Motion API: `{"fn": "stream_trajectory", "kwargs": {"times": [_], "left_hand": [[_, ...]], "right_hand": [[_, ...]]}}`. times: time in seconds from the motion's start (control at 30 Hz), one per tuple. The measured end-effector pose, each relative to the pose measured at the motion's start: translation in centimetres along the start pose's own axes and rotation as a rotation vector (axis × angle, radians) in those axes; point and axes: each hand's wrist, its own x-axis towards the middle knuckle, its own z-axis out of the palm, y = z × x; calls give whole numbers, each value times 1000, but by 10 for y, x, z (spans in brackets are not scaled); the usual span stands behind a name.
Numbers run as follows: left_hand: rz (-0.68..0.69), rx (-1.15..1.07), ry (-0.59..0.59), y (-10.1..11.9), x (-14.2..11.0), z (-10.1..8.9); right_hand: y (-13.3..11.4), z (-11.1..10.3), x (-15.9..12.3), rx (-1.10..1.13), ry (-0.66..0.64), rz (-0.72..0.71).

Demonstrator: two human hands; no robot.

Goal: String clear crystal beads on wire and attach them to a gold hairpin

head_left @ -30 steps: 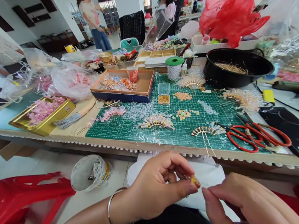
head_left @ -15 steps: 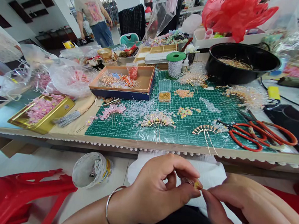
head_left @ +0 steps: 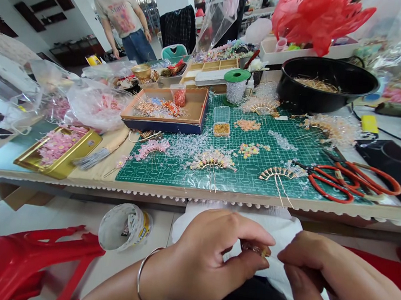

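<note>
Above my lap, my left hand is closed, pinching a small pinkish, glassy-looking piece with a yellowish end between thumb and forefinger. The fingers cover most of it, so its exact kind stays unclear. Just to the right, across a narrow gap, my right hand has its thumb and forefinger pressed together. Whatever thin thing may be in that pinch cannot be made out. Beyond the hands, on the green cutting mat, lie a flowered hair comb and a barer gold hair comb with long prongs.
Red-handled scissors lie at the mat's right, below a black basin. Leftward are a shallow bead box and a gold tin of pink flowers. A white bucket and red stool stand below. People are beyond the table.
My right hand has drawn slightly right, opening a gap between the two hands' fingertips. My left hand keeps the small piece, its yellowish end now more covered.
</note>
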Motion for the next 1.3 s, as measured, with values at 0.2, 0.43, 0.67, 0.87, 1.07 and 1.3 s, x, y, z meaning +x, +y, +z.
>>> {"fn": "stream_trajectory", "kwargs": {"times": [0.2,0.43,0.67,0.87,1.07,1.3], "left_hand": [[-57,-48,-12,3,1,1],[-222,-202,-7,1,0,5],[-131,-98,-38,3,4,3],[-76,-19,-15,3,4,2],[-167,-90,-56,0,2,5],[-710,-849,-80,-5,7,8]], "right_hand": [[1,-1,0,13,19,-74],[0,-3,-3,-19,19,-120],[1,-5,-2,16,-8,-89],[3,1,-7,-37,-17,-24],[6,10,-12,-186,-14,-148],[9,8,-11,-287,156,-229]]}}
